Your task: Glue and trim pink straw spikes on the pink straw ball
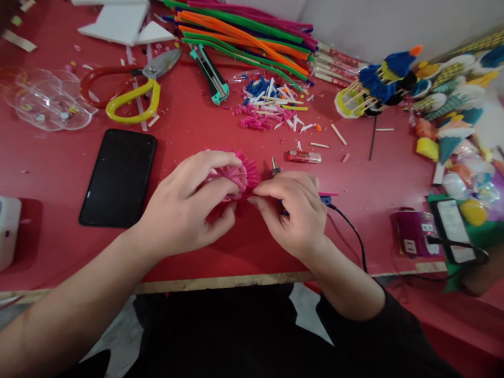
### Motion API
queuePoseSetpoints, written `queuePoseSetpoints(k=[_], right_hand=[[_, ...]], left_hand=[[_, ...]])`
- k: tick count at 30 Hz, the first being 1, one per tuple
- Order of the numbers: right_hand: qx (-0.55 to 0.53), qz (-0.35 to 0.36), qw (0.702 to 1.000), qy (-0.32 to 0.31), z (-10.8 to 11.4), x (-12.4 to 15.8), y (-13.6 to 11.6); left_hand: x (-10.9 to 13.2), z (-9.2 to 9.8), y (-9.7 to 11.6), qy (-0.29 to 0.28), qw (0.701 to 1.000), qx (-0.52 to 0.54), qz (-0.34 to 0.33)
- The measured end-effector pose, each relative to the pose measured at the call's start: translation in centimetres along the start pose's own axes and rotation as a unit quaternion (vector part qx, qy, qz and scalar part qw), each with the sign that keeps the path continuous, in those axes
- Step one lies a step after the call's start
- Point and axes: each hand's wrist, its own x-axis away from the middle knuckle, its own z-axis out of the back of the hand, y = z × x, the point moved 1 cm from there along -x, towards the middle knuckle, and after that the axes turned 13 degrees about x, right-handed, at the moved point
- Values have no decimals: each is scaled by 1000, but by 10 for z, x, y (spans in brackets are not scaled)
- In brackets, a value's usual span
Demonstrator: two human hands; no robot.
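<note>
My left hand [189, 205] is closed around a spiky pink ball made of short straw pieces [243, 176], held just above the red table [197, 126]. My right hand [297, 212] is pinched at the ball's right side, its fingertips on a pink piece. Under that same hand lies a blue-handled tool [325, 199] with a metal tip [274, 167] and a black cord [354, 233]. A pile of cut pink, blue and white straw bits [268, 107] lies behind the ball.
A black phone [118, 176] lies at left. Red-and-yellow scissors [129, 86] and a teal cutter [212, 76] sit further back, with long coloured straws [244, 34] behind. A lighter [303, 156] lies close by. Finished craft toys [394, 76] and a power strip [413, 233] stand at right.
</note>
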Motion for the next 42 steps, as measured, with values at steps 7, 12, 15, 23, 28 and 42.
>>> queuePoseSetpoints(k=[7, 12, 15, 23, 28, 42], right_hand=[[-24, -5, 999, -33, 3, 0, 2], [-24, 47, 998, -29, 2, 1, 0], [-7, 58, 998, -14, -1, 3, 0], [4, 53, 998, -22, -1, 3, -1], [-3, 54, 998, -25, -1, 3, -2], [-38, 28, 999, -26, 0, 0, -4]], left_hand=[[0, 0, -2, -2, 1000, 17, 2], [1, 0, -3, 1, 1000, 24, -4], [2, -1, -3, 1, 1000, 27, -8], [2, -2, -2, -2, 1000, 25, 1], [3, -3, -2, -13, 1000, 25, 9], [4, -3, -3, -8, 1000, 30, 2]])
